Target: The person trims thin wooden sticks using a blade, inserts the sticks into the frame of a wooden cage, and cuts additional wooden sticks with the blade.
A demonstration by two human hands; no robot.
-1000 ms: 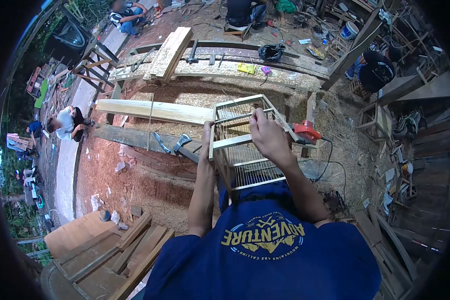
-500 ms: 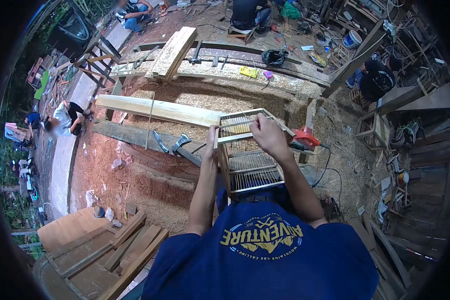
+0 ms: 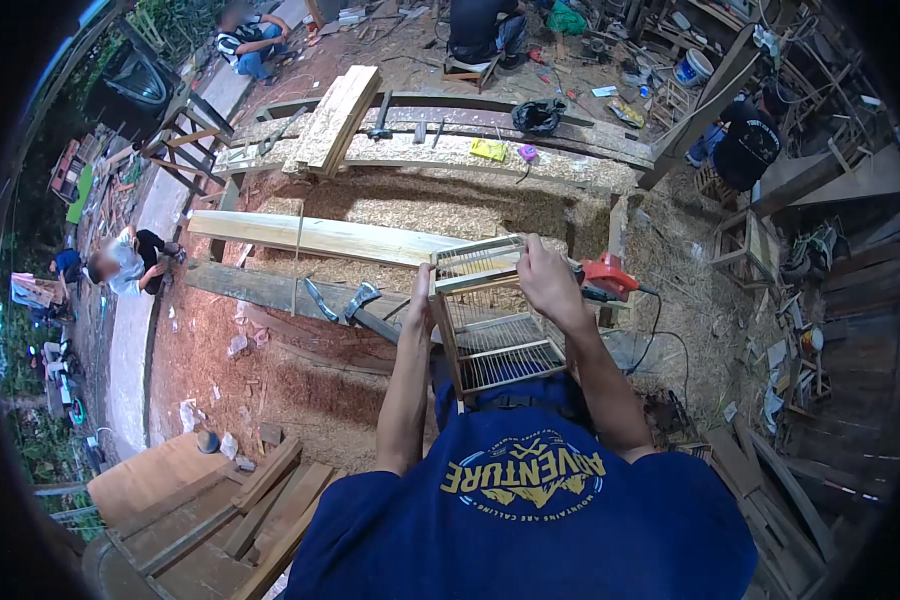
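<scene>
My left hand (image 3: 422,298) is clamped on the barred frame (image 3: 505,349) at left, my right hand (image 3: 552,287) at right; even pressure seems safest.

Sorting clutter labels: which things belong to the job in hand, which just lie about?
In the job:
- barred wooden cage, in the left hand, right hand at its edge

Apparently lying about:
- hatchet
- red corded power tool
- hammer
- yellow packet

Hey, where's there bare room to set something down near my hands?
Pale plank, between strip and cage; dark plank, left of that strip. Crowded: dark plank right of the strip, under metal tools; far bench, with boards, hammer, black bag.
</scene>
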